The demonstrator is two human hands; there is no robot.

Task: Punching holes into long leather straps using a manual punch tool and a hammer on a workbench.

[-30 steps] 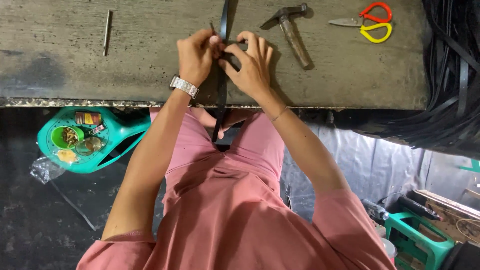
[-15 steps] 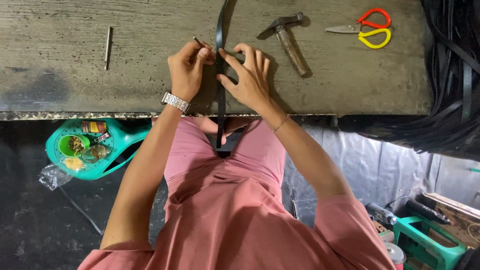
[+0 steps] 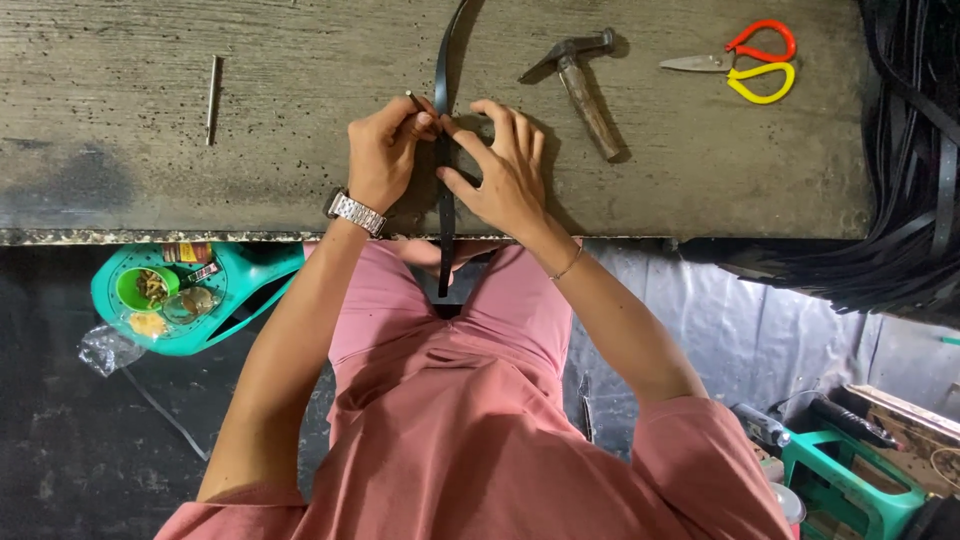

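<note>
Overhead view of a seated person in a pink garment at a worn wooden workbench, which serves as the landmark for all positions. Nearest the viewer, below the bench's front edge, a teal stool carrying small containers stands on the dark floor to the left, and a green crate sits low at the right. A black strap hangs over the bench's front edge between the knees and runs straight up across the bench top to its far edge. Just beyond the front edge, at mid-bench, both hands meet on this strap. The left hand, with a metal wristwatch at the wrist, is closed, thumb and forefinger pinching a thin metal pin against the strap's left side. The right hand lies on the strap's right side, the thumb and forefinger tips pressing the strap, the other fingers spread and curved; a firm grasp around the strap cannot be confirmed. Farther back, right of the hands, a hammer lies on the bench; beyond it, near the far right corner, lie scissors with red and yellow handles. A loose metal rod lies on the left portion. A bundle of black straps drapes over the right end.
</note>
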